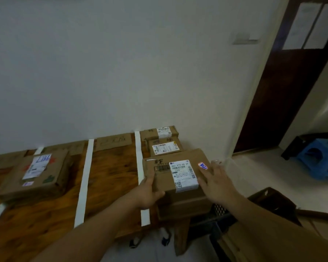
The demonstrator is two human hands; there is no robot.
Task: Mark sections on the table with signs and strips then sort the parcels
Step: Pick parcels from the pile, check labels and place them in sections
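Note:
White strips (pixel 84 178) split the wooden table (pixel 110 167) into sections, with cardboard signs (pixel 114 141) along the wall. In the rightmost section a brown parcel (pixel 163 182) with a white label lies on top of another box. My left hand (pixel 149 191) grips its near left corner, thumb on top. My right hand (pixel 215 180) rests flat on its right side with the fingers straight. Two smaller labelled parcels (pixel 165 147) lie behind it. A large parcel (pixel 36 173) lies in a left section.
A dark crate (pixel 269 199) stands on the floor at the right, below my right arm. A blue plastic stool (pixel 318 159) stands by the open dark door (pixel 284 91). The white wall runs right behind the table.

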